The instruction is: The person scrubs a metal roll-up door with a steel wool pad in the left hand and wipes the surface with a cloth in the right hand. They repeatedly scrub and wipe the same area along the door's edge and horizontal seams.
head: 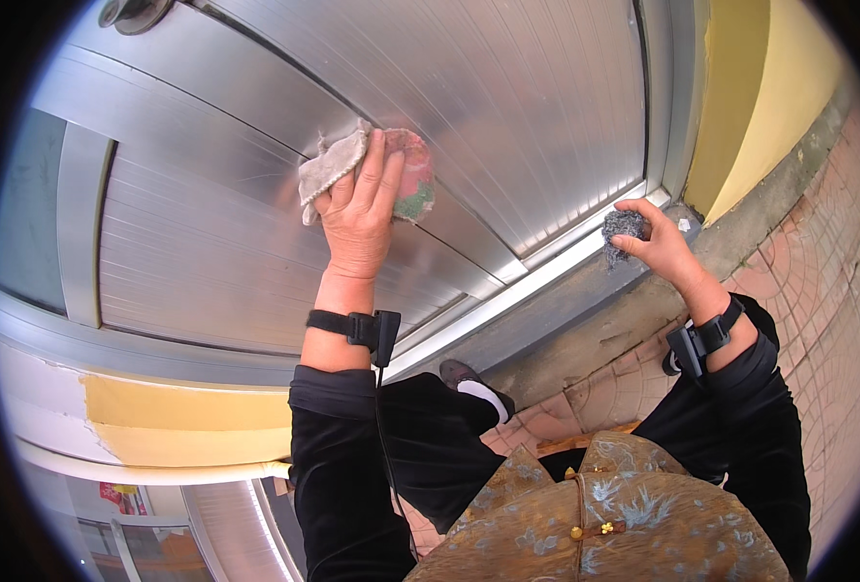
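My left hand (361, 200) presses a folded cloth (415, 174) flat against a metal door (270, 145), over the joint between two panels. The cloth is grey at its turned-up edge and pink and green on the other part. Down at the door's lower right corner, my right hand (659, 244) pinches a grey scouring pad of wiry mesh (622, 234) between thumb and fingers, beside the sill. Both wrists carry black straps with a small device.
A round door knob (135, 13) is at the top left. The door sill (546, 313) and a concrete step run below the door, by my shoe (477, 389). Yellow painted wall (735, 94) borders the right side; pink paving (823, 305) lies beyond.
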Tool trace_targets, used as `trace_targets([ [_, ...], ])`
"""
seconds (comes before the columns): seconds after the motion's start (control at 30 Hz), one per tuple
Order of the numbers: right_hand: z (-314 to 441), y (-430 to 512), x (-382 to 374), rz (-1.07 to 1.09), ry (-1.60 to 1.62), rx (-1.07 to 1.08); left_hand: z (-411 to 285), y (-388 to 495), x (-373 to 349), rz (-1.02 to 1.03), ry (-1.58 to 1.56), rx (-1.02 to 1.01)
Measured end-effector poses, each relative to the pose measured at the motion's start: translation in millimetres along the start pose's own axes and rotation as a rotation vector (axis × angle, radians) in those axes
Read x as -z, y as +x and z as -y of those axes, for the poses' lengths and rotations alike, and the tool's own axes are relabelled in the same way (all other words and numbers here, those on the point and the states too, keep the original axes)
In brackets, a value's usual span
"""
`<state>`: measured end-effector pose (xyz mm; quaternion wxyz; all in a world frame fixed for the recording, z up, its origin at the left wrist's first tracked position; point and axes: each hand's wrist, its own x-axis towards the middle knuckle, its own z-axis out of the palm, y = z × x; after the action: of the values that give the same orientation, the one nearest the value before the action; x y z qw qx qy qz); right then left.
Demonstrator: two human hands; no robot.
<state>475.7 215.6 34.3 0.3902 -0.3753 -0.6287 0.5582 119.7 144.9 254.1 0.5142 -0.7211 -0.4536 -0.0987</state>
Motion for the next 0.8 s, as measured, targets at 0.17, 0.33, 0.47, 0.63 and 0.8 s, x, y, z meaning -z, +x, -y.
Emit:
trace_targets([
  [0.17,54,4,-7,0.019,0.102,0.092,-7,-14,19,0.144,-0.261,0.042],
  [0.33,163,4,-27,-0.011,-0.138,0.457,-23,-38,46,0.228,-0.748,0.315],
  [0.47,229,19,-62,-0.007,-0.372,0.680,-45,-74,50,0.302,-0.876,0.432],
  [0.63,281,64,-108,-0.094,-0.620,1.055,-51,-100,39,0.304,-0.887,0.508],
  [0.8,320,105,-144,-0.127,-0.704,1.253,-55,-107,43,0.376,-0.933,0.430],
])
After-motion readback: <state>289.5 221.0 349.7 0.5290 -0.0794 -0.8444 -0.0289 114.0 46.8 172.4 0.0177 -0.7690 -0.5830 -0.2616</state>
